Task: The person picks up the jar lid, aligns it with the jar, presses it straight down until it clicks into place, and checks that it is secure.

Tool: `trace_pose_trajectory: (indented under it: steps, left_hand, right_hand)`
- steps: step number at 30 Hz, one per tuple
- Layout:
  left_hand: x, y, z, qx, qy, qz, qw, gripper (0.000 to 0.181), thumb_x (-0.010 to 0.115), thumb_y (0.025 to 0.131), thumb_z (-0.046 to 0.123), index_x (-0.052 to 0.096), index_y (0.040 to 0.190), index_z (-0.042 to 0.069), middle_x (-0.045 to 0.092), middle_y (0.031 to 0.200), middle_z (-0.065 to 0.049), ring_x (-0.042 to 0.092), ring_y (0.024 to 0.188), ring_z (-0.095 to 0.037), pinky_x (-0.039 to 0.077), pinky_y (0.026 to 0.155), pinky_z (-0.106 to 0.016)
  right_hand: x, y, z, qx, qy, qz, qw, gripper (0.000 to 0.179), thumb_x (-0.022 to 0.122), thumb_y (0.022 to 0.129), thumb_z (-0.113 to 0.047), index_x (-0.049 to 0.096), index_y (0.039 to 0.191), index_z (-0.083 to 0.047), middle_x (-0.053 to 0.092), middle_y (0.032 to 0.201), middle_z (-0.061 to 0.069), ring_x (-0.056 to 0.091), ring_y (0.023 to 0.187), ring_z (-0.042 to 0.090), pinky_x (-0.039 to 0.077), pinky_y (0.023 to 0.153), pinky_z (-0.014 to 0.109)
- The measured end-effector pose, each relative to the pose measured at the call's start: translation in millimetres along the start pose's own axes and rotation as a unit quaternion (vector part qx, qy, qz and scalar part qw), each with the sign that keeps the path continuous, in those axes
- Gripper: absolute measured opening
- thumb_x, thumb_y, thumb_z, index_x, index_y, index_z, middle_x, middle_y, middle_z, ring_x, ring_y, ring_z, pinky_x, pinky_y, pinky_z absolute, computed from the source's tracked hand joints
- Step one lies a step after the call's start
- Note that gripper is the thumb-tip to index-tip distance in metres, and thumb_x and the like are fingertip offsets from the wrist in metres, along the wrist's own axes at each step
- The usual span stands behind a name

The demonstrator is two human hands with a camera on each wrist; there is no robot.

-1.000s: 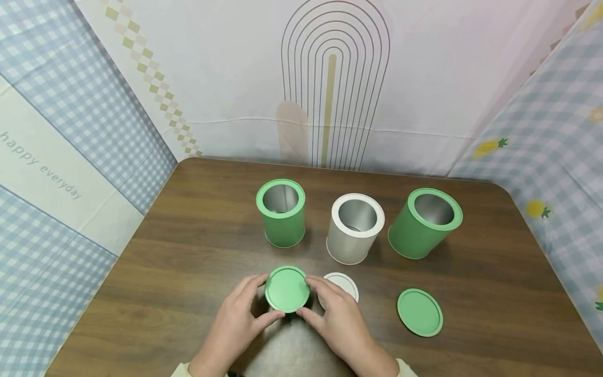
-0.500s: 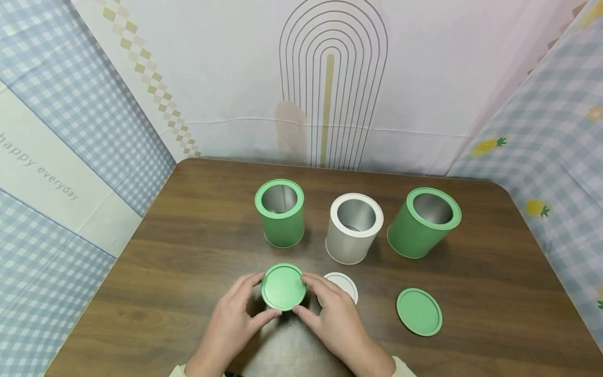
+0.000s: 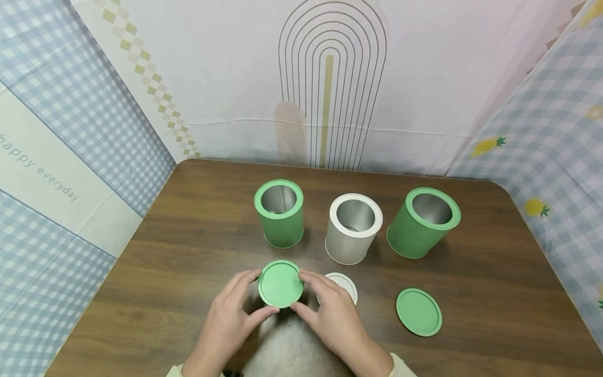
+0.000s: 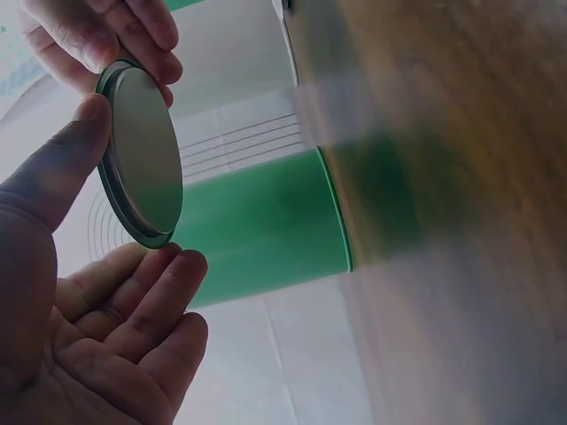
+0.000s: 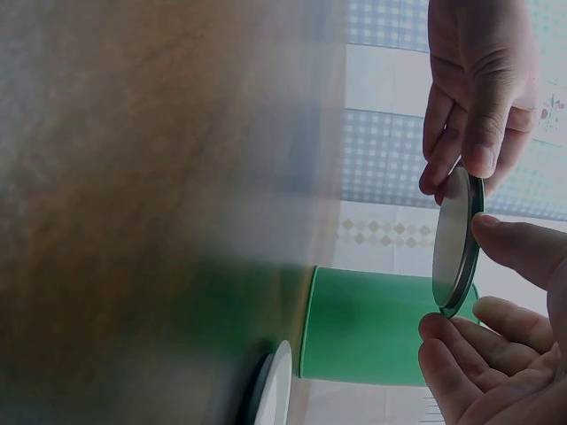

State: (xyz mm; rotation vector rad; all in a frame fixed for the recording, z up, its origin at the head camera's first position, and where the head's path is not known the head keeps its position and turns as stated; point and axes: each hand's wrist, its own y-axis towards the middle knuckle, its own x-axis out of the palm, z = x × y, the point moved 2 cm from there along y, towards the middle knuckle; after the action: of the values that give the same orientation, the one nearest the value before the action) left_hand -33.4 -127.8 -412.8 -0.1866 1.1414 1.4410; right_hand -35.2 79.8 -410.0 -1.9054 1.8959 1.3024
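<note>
A round green lid (image 3: 280, 284) is pinched by its edge between both hands, above the table. My left hand (image 3: 227, 312) holds its left side with thumb and fingertips. On the opposite side, my right hand (image 3: 332, 315) grips the rim the same way. The left wrist view shows the lid's silvery underside (image 4: 146, 150), raised off the wood. Just beyond stands an uncovered green can (image 3: 283, 230), its metal inside showing. A white lid (image 3: 346, 285) lies on the table, partly hidden by the right hand.
An uncovered white can (image 3: 349, 246) stands in the middle of the row, with a second green can (image 3: 416, 238) at its right. Another green lid (image 3: 419, 312) lies flat at the right of the brown wooden table (image 3: 160, 293). Patterned cloths (image 3: 226, 68) hang behind and at the sides.
Both hands have shifted slightly left and away from the body with the green lid, toward the left green can. The cans and the other lids stay where they were.
</note>
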Motion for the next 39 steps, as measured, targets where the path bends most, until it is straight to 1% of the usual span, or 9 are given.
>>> trace_pose_trajectory:
  steps: [13, 20, 26, 33, 39]
  left_hand:
    - [-1.5, 5.7, 1.6, 0.012, 0.003, 0.015, 0.9998, 0.076, 0.094, 0.063, 0.033, 0.064, 0.126, 0.005, 0.067, 0.119, -0.002, 0.067, 0.107, -0.017, 0.056, 0.086, -0.033]
    - [-4.3, 8.3, 0.7, 0.028, 0.001, 0.040, 0.9988, 0.077, 0.095, 0.060, 0.030, 0.065, 0.125, 0.004, 0.067, 0.117, -0.004, 0.068, 0.105, -0.018, 0.056, 0.086, -0.033]
    - [-6.3, 11.8, 0.3, 0.030, -0.002, 0.046, 0.9985, 0.077, 0.095, 0.060, 0.029, 0.064, 0.126, 0.004, 0.067, 0.117, -0.003, 0.067, 0.105, -0.018, 0.055, 0.087, -0.034]
    - [-6.5, 18.8, 0.9, 0.033, -0.009, 0.045, 0.9984, 0.078, 0.095, 0.061, 0.028, 0.063, 0.127, 0.002, 0.067, 0.120, -0.005, 0.067, 0.108, -0.020, 0.056, 0.086, -0.037]
    - [-7.0, 24.8, -1.6, 0.028, -0.017, 0.047, 0.9984, 0.077, 0.095, 0.060, 0.026, 0.064, 0.126, 0.001, 0.068, 0.118, -0.007, 0.068, 0.105, -0.022, 0.056, 0.086, -0.036]
  right_hand:
    - [-4.8, 7.1, -2.6, -0.001, 0.007, 0.009, 0.9999, 0.056, 0.095, 0.064, -0.013, 0.073, 0.114, -0.006, 0.073, 0.117, 0.002, 0.070, 0.106, 0.016, 0.057, 0.090, 0.036]
    - [-5.7, 14.0, -6.3, -0.014, 0.006, 0.021, 0.9997, 0.057, 0.096, 0.063, -0.014, 0.073, 0.115, -0.007, 0.072, 0.119, 0.002, 0.069, 0.109, 0.016, 0.057, 0.090, 0.038]
    - [-6.7, 18.2, -8.0, -0.022, 0.001, 0.022, 0.9995, 0.057, 0.095, 0.064, -0.014, 0.072, 0.115, -0.006, 0.073, 0.119, 0.003, 0.070, 0.108, 0.018, 0.058, 0.089, 0.037]
    - [-9.2, 21.6, -7.2, -0.011, 0.000, 0.022, 0.9997, 0.055, 0.095, 0.065, -0.014, 0.073, 0.115, -0.006, 0.072, 0.120, 0.002, 0.069, 0.110, 0.018, 0.058, 0.089, 0.037]
    - [-12.3, 28.5, -9.4, -0.001, 0.016, 0.018, 0.9997, 0.056, 0.094, 0.067, -0.013, 0.072, 0.118, -0.007, 0.071, 0.123, 0.001, 0.068, 0.113, 0.017, 0.058, 0.089, 0.039]
